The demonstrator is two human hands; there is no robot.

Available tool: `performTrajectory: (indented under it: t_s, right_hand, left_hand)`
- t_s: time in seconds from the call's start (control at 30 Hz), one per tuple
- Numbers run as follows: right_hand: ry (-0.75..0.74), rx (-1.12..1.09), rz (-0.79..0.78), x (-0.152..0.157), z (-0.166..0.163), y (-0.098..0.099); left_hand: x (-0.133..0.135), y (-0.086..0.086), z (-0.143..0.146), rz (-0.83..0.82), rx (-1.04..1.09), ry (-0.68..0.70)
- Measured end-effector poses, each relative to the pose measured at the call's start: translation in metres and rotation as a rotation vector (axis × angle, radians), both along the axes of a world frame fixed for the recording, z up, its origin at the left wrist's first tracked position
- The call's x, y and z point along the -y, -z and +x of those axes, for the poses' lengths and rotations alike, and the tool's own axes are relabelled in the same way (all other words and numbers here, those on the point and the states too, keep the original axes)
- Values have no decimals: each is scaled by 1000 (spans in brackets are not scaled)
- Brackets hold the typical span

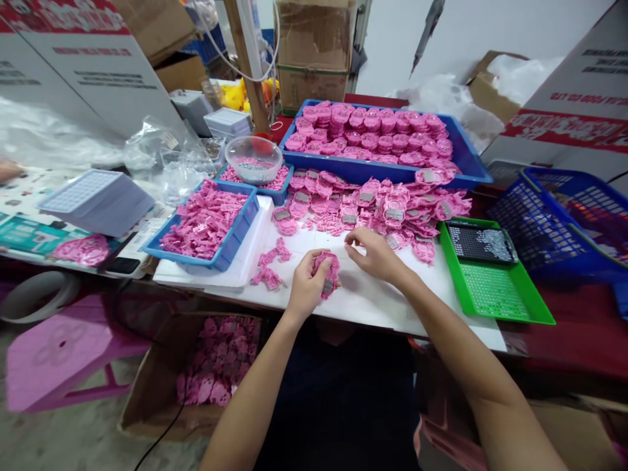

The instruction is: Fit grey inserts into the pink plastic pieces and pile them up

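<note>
My left hand (305,285) is closed around a pink plastic casing (330,269) with a grey patch on its lower part, held over the near edge of the white work surface. To its right my right hand (377,256) hovers apart from the casing, fingers curled and thumb and fingertips drawn together; whatever they pinch is too small to make out. Left of my left hand lie a few loose small pink parts (269,267). Just beyond both hands, a heap of pink casings (373,203), many with grey patches, covers the back of the surface.
A large blue tray (471,157) of stacked pink casings stands behind the heap. On the left are a blue bin (223,256) of pink parts and a clear bowl (252,152). At right sit a green tray (532,304) and a blue basket (540,216). A screwdriver (426,34) hangs above.
</note>
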State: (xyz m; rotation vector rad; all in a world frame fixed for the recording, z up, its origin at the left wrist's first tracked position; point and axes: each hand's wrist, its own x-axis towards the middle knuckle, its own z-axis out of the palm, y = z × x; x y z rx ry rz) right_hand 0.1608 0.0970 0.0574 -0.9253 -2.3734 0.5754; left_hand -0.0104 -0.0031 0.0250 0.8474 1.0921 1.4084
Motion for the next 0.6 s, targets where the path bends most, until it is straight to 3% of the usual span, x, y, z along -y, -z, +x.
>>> performTrajectory:
  t_s: [0.1,0.2,0.3,0.6]
  right_hand:
    - [4,-341,-397,9,-11,-4]
    - [-34,-479,-610,16,-19,-5]
    - [-42,-434,-640,18,-20,-6]
    - [-106,-162,-460,14,-12,-19]
  left_hand:
    - [1,0,2,-2,-51,-8]
    - [1,0,4,10,-111,-15]
    - [2,1,5,14,-200,-16]
    - [4,4,7,-26,-279,12]
